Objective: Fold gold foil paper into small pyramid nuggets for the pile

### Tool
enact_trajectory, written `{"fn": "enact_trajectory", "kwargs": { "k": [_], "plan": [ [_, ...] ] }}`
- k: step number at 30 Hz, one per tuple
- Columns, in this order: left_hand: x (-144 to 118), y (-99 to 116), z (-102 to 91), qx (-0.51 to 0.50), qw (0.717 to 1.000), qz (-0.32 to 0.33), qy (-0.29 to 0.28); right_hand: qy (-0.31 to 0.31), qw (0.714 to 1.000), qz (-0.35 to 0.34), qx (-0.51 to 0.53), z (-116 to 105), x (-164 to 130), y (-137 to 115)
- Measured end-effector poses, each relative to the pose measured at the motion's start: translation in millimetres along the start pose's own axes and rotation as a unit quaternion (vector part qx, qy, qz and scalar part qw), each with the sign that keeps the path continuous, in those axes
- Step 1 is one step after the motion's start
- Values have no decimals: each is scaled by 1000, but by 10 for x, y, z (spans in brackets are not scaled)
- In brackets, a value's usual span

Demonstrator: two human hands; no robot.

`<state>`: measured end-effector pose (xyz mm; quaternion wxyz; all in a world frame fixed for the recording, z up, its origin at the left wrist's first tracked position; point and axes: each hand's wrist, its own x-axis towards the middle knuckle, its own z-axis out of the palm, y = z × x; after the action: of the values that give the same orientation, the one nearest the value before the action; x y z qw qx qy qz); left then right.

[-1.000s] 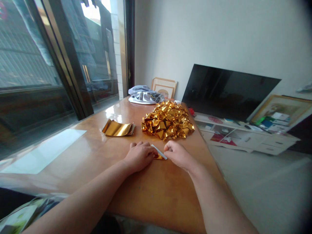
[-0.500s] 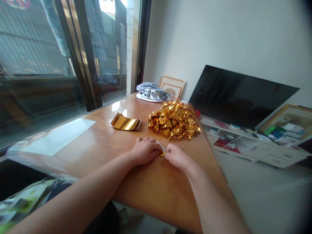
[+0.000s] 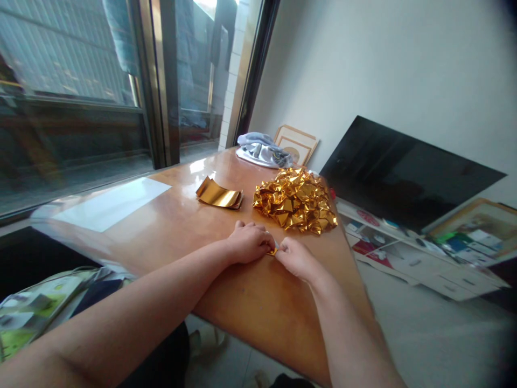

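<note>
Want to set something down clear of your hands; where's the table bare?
Bare: table between your forearms, and between left forearm and white sheet. Crowded: around left hand, right hand and gold piece, plus gold pile and gold sheets.

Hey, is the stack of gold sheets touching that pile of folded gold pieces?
Apart. The head view shows a narrow strip of tabletop between the right end of the stack and the pile.

No text, label, brand or number can be read.
</note>
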<state>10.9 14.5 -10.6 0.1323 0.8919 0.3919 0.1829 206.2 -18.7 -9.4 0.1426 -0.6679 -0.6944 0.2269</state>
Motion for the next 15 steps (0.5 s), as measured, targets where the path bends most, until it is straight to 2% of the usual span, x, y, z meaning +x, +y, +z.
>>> {"fn": "enact_trajectory", "kwargs": {
  "k": [9, 15],
  "plan": [
    [13, -26, 18, -5, 1000, 7, 8, 48, 997, 6, -55, 40, -5, -3],
    [29, -26, -10, -10, 1000, 3, -7, 40, 997, 12, -63, 44, -20, -15]
  ]
}}
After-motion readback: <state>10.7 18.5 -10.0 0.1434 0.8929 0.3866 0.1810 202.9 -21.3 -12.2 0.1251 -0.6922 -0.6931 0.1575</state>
